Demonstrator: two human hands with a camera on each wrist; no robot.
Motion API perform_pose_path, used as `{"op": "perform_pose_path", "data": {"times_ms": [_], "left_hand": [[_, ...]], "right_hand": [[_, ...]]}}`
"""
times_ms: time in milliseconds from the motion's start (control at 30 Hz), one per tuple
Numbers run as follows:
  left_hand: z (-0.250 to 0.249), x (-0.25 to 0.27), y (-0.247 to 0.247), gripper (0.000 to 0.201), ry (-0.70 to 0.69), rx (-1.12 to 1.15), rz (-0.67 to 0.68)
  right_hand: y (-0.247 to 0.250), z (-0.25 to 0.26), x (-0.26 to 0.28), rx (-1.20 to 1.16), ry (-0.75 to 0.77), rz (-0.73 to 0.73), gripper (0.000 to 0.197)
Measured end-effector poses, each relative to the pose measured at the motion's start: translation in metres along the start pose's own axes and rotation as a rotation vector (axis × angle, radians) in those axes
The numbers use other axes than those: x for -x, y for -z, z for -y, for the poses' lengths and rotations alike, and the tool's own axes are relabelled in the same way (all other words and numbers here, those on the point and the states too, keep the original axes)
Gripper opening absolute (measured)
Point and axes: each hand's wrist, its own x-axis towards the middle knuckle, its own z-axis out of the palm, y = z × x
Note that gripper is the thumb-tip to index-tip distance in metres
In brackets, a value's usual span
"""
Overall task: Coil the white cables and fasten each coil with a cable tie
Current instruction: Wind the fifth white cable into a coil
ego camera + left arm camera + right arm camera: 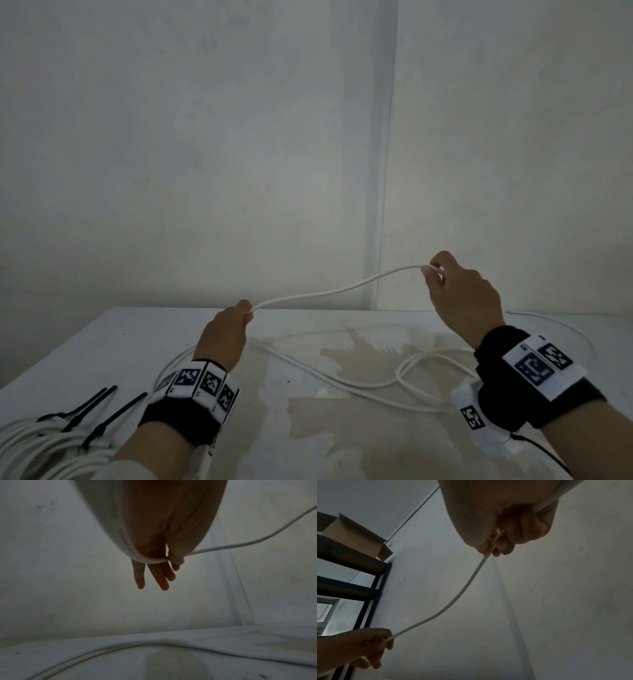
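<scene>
— What are your hands doing?

— My left hand (228, 327) pinches the white cable (337, 291) between thumb and forefinger, the other fingers (163, 580) hanging straight below it. My right hand (460, 293), raised higher and off to the right, grips the same cable inside curled fingers. The span between them sags a little above the worktop (137, 342). I hold it that way, I'd say, to measure out one loop.

— And the rest of it?

— The slack (411, 370) lies in loose bends on the stained worktop beneath my right wrist, free to feed up as I coil. At the near left corner lies a bundle of coiled white cables (41, 452) with black cable ties (102, 407) sticking out. A dark metal shelf rack (368, 588) with a cardboard box (354, 534) stands away to my left.
</scene>
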Motion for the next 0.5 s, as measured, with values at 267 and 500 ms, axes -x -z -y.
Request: {"op": "perform_pose_path", "data": {"times_ms": [267,500], "left_hand": [[0.023,-0.010,0.006,0.028,0.150,-0.034,-0.165],[0.006,-0.014,0.035,0.027,0.093,0.192,-0.187]], "right_hand": [[-0.005,-0.010,0.004,0.017,-0.050,0.009,0.021],[-0.021,-0.020,0.002,0.289,0.051,0.150,0.022]]}}
